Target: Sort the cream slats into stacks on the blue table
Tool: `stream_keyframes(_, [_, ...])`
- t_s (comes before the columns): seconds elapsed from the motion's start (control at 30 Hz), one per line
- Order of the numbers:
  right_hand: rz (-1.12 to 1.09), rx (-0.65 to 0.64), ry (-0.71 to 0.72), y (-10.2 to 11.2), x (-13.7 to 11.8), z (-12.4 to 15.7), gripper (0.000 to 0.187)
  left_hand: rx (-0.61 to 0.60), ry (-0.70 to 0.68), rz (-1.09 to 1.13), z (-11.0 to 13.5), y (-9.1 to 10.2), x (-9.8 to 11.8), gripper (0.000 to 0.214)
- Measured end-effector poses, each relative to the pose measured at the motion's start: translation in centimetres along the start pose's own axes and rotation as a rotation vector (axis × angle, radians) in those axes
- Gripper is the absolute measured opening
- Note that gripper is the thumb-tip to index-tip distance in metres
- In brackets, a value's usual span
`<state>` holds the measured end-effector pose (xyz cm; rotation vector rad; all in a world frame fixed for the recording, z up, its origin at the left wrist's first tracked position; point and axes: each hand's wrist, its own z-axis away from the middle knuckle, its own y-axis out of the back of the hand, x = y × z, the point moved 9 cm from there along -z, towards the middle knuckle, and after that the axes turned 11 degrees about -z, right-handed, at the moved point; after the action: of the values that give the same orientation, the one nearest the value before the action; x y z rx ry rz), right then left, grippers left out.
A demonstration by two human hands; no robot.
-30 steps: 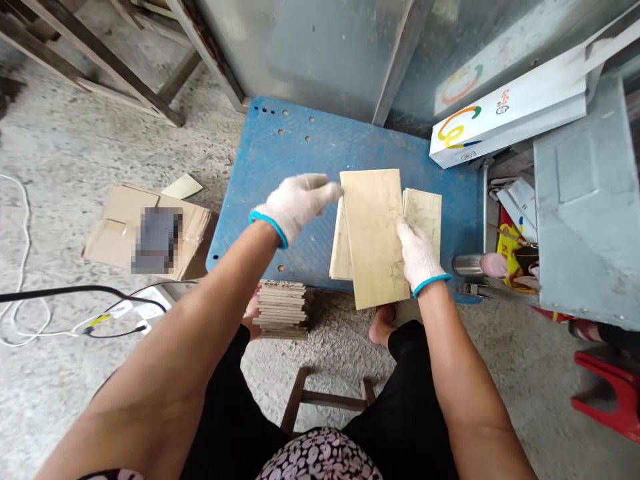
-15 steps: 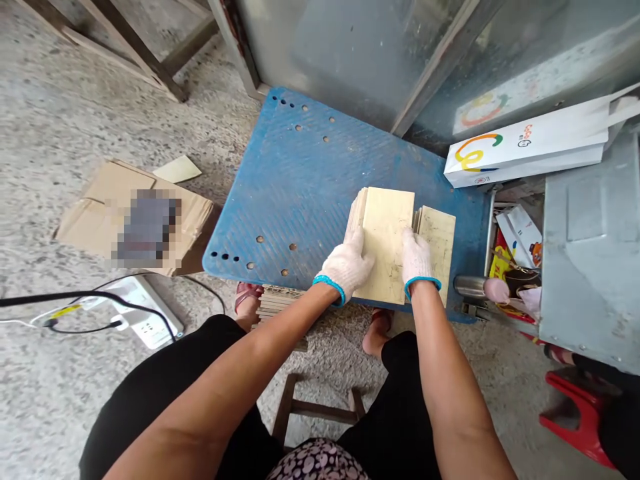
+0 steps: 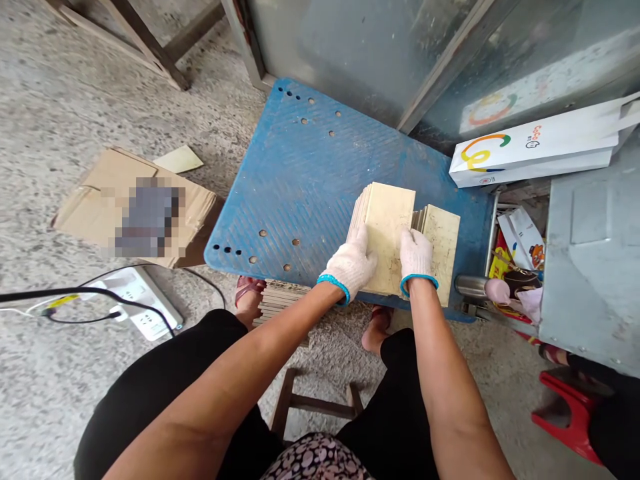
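Observation:
A stack of thin, pale wooden boards [image 3: 393,230] sits on the blue plastic platform [image 3: 285,180]. My left hand [image 3: 351,265], in a white knit glove with a teal cuff, grips the stack's left side. The same kind of glove covers my right hand [image 3: 417,253], which presses the right edge with its thumb on the top board. Some of its fingers are hidden in the gap beside a second, lower stack of boards [image 3: 443,257]. Both hands are closed around the taller stack.
A white paper bag [image 3: 535,150] lies at the far right, near a grey metal box [image 3: 590,267]. A metal cylinder [image 3: 470,287] is at the platform's right edge. On the floor are a cardboard box [image 3: 100,193], a power strip [image 3: 143,307] and more boards [image 3: 283,303]. A red stool [image 3: 570,413] stands lower right.
The view has shifted slightly. Both hands stay on the taller stack, whose near edge now appears a little farther from me.

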<state>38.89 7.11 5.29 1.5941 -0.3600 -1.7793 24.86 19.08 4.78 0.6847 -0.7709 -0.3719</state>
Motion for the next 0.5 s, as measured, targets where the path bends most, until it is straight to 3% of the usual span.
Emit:
stream_keyframes(0.2, [0.264, -0.05, 0.028, -0.1, -1.1, 0.4, 0.028, -0.016, 0.024, 0.012, 0.1, -0.3, -0.2, 0.077])
stream_keyframes(0.37, [0.162, -0.079, 0.079, -0.4, -1.0, 0.3, 0.028, -0.016, 0.023, 0.027, 0.1, -0.4, -0.2, 0.076])
stream_keyframes(0.5, [0.051, -0.052, 0.004, 0.0, 0.2, 0.1, 0.028, -0.002, 0.045, 0.048, 0.1, -0.6, -0.4, 0.078])
